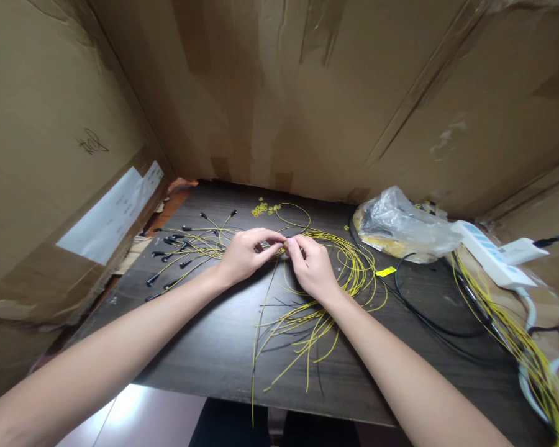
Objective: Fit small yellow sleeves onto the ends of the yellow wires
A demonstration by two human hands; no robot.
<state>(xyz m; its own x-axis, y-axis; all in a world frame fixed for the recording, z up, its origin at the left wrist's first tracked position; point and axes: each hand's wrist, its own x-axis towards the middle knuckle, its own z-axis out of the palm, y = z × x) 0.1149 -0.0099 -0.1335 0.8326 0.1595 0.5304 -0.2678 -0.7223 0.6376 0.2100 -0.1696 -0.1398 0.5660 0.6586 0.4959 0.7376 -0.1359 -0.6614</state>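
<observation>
My left hand and my right hand meet above the middle of the table, thumbs and forefingers pinched together. Between their tips is a thin yellow cable, with a tiny yellowish bit at the right fingertips; its detail is too small to make out. Under and around my hands lies a loose coil of yellow cables. Their black angled connectors fan out to the left. Loose cable ends spread toward the front edge, and one hangs over it. Small yellow pieces lie in a pile beyond my hands.
Cardboard walls enclose the dark table at the back and left. On the right are a clear plastic bag, a white power strip, a black cable with a yellow tag, and another yellow cable bundle.
</observation>
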